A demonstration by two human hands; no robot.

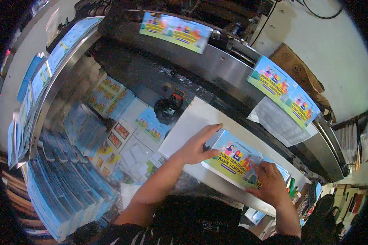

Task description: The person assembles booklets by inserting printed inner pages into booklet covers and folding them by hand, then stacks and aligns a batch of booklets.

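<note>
A low stack of light-blue and green printed covers (237, 161), with colourful cartoon figures on top, lies on a white board (184, 122) in front of me. My left hand (195, 146) grips the stack's left end, its thumb at the near corner and a finger at the far corner. Over the right part of the same stack, my right hand (270, 183) rests with curled fingers holding the top and near edge. Its palm and fingers hide some of the print. I cannot make out whether the covers are loose sheets or bound booklets.
Matching printed sheets (284, 92) and a paper with faint lines (280, 122) lie along the metal ledge (223, 59) beyond; another cover strip (176, 32) sits farther left. Tall blue-edged paper stacks (65, 196) stand at lower left. A black plastic bag (166, 110) lies beside the board.
</note>
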